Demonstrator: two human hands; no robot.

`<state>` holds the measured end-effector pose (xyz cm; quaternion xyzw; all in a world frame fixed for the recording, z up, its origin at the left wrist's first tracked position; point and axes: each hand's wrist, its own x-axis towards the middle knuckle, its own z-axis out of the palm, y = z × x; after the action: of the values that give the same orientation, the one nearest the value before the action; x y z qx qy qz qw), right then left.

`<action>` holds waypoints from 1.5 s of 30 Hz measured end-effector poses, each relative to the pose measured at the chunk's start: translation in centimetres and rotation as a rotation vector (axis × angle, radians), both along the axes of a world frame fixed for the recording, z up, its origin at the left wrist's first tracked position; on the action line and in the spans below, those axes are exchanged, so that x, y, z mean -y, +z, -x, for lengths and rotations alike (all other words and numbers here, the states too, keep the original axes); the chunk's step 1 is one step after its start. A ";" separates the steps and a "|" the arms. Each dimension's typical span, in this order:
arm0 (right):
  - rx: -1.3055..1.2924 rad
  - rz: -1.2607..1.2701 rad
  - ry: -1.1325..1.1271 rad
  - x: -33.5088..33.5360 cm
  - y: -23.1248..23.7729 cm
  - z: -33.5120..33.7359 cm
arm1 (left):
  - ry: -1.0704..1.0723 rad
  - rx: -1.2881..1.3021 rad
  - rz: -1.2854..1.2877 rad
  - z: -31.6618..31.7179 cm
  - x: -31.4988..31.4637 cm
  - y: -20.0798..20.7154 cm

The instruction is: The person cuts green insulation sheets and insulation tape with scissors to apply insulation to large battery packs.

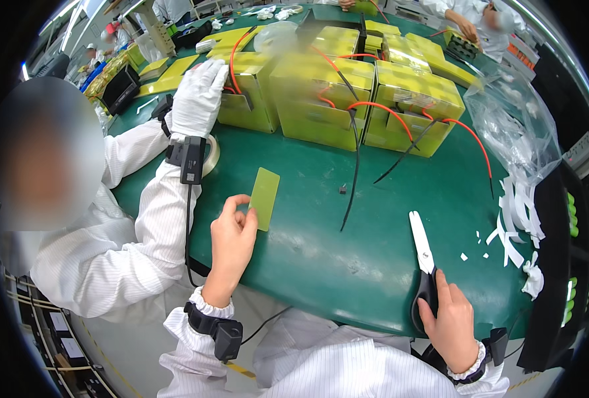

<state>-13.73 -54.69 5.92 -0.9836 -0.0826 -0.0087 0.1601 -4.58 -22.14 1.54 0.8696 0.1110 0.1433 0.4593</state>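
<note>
Between the thumb and fingers of my left hand (235, 235) is a thin yellow-green rectangular sheet (265, 199), held by its left edge over the green table (321, 265). At the table's near right, my right hand (452, 317) is on the black handle of a pair of scissors (423, 255). The white blades point away from me, slightly parted at the tip. How far the fingers pass through the handle loops is partly hidden. A tiny black block (342, 190) lies ahead, beside the end of a black wire.
Several yellow-wrapped battery packs (404, 106) with red and black wires stand across the far side. A co-worker's gloved hand (198, 99) touches one at left, beside a tape roll (211, 156). White paper scraps (505, 235) and a clear plastic bag (513, 119) lie at right.
</note>
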 end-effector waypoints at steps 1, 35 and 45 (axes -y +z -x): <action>-0.005 0.079 0.017 -0.1 0.2 -0.1 | -0.002 0.024 -0.027 -0.3 0.0 -0.2; -0.002 -0.457 -0.543 20.6 3.7 -10.0 | -0.030 0.066 0.319 -0.6 -0.8 -1.3; 0.210 -0.167 -0.569 26.0 -1.0 -14.6 | -0.016 0.096 0.251 -0.6 -1.0 -1.6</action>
<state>0.91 -80.67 4.94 -0.9445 0.1808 -0.1612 0.2220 -3.97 -21.10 -0.07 0.7985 0.0989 0.1659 0.5702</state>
